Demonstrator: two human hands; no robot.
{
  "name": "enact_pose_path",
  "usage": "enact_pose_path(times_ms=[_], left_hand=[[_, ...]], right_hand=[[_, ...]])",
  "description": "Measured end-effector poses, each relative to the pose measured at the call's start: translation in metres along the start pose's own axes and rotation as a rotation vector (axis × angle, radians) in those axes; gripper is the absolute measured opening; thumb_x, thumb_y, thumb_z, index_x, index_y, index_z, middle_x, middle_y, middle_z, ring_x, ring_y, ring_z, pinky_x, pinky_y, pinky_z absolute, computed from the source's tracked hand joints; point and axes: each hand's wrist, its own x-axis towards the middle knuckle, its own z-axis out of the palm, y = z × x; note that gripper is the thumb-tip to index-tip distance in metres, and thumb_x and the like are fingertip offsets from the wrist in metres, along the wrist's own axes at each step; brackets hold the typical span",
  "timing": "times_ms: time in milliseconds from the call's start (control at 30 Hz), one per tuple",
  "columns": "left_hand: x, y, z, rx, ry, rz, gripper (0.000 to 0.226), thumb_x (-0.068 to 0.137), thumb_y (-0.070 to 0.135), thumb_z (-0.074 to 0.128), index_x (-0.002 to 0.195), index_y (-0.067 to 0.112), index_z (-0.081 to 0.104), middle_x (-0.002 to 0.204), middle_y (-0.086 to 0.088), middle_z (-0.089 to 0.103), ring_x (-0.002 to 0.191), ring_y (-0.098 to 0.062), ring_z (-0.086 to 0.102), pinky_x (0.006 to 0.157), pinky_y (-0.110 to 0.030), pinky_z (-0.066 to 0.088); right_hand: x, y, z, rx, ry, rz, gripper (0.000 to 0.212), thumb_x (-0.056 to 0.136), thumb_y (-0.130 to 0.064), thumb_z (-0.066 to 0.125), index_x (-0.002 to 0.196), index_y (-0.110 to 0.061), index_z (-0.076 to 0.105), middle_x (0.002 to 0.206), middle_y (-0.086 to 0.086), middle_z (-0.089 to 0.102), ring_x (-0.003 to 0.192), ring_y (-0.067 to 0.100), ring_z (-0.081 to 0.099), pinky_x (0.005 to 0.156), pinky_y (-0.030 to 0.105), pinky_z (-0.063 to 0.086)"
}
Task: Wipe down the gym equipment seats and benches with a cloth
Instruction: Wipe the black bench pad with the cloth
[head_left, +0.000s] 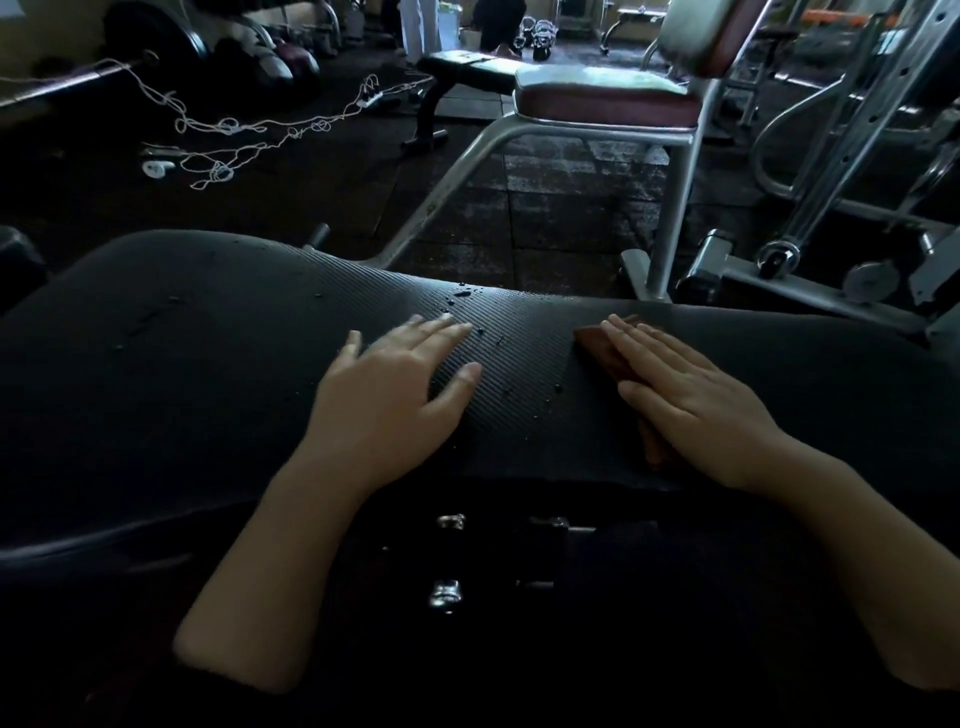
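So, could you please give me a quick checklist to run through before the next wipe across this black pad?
1. Cloth under the right hand, fingers flat on it: ok.
2. Left hand resting open on the black pad, steadying: ok.
3. Water droplets between the hands and near the far edge, not yet wiped: not ok.
4. Path from cloth to droplets free of objects: ok.
5. Cloth damp or clean enough: cannot tell.
6. Maroon seat behind already wiped: cannot tell.
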Motion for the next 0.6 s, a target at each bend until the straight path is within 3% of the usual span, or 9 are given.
enact_pose_path(times_ms=[167, 333, 433, 500, 600], left_hand=[[-0.007, -0.025, -0.007, 0.135, -0.136, -0.083, 0.056, 0.096, 0.058, 0.020, 0.150, 0.043, 0.016, 0.158, 0.021, 0.006, 0.145, 0.002, -0.002, 0.120, -0.042, -0.005], [-0.005, -0.019, -0.003, 0.175, -0.144, -0.105, 0.053, 0.099, 0.052, 0.013, 0.151, 0.043, 0.008, 0.158, 0.022, 0.000, 0.145, 0.001, -0.006, 0.119, -0.045, -0.009], [-0.004, -0.022, -0.002, 0.151, -0.149, -0.116, 0.050, 0.101, 0.046, 0.014, 0.151, 0.043, 0.009, 0.158, 0.021, 0.000, 0.145, 0.001, -0.006, 0.119, -0.043, -0.010], [-0.004, -0.023, -0.002, 0.144, -0.147, -0.116, 0.050, 0.102, 0.044, 0.015, 0.151, 0.042, 0.010, 0.159, 0.021, 0.000, 0.145, 0.002, -0.006, 0.119, -0.042, -0.009], [-0.005, -0.024, -0.002, 0.148, -0.140, -0.116, 0.050, 0.102, 0.044, 0.016, 0.151, 0.042, 0.011, 0.159, 0.020, 0.000, 0.145, 0.001, -0.005, 0.119, -0.042, -0.008]], right_hand=[[0.004, -0.006, 0.001, -0.004, -0.015, 0.104, 0.051, 0.096, -0.047, 0.023, 0.142, -0.053, 0.001, 0.155, -0.022, -0.007, 0.143, 0.000, -0.009, 0.118, 0.029, 0.001], [0.019, -0.043, 0.008, -0.042, 0.008, 0.126, 0.050, 0.099, -0.047, 0.023, 0.146, -0.048, 0.006, 0.158, -0.015, 0.002, 0.145, 0.007, -0.003, 0.117, 0.030, 0.002], [0.023, -0.084, 0.024, -0.106, 0.058, -0.005, 0.051, 0.098, -0.052, 0.016, 0.148, -0.043, 0.012, 0.159, -0.008, 0.010, 0.147, 0.014, 0.003, 0.119, 0.032, 0.003], [0.011, -0.101, 0.036, -0.143, 0.128, -0.144, 0.056, 0.094, -0.052, 0.013, 0.148, -0.039, 0.022, 0.157, -0.004, 0.022, 0.146, 0.019, 0.016, 0.119, 0.037, 0.014], [-0.013, -0.090, 0.040, -0.159, 0.134, -0.369, 0.050, 0.100, -0.044, 0.024, 0.147, -0.030, 0.032, 0.153, -0.004, 0.032, 0.142, 0.019, 0.027, 0.115, 0.040, 0.026]])
